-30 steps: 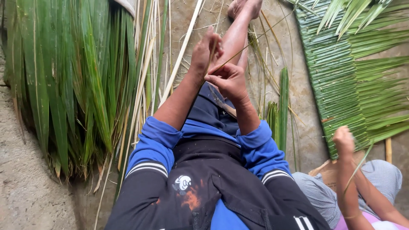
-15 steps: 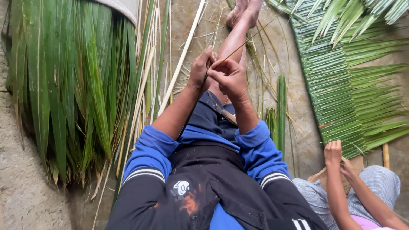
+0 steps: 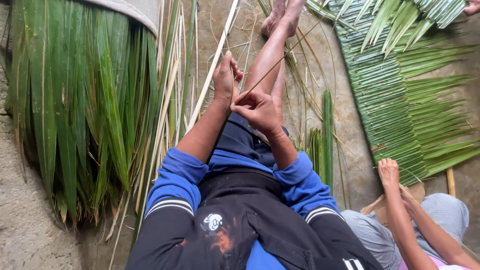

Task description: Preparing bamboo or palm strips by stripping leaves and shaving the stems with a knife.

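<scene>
i see my left hand [image 3: 226, 80] raised above my lap, its fingers clenched around a thin pale leaf rib [image 3: 280, 62] that runs from my hands up and to the right past my bare leg [image 3: 270, 55]. my right hand [image 3: 259, 109] sits just beside and a little below the left, its fingers pinching the same rib near its lower end, so both hands touch the strip and each other closely. my blue sleeves [image 3: 175, 172] are pushed up the forearms. to my left a thick heap of long green palm leaves [image 3: 85, 100] lies on the concrete floor [image 3: 30, 235], with pale stripped stalks [image 3: 210, 70] at its inner edge. to my right a woven mat of green palm leaflets [image 3: 395, 110] spreads across the floor, well apart from my hands. at the lower right another person's hand [image 3: 389, 172] rests at the mat's near edge.
</scene>
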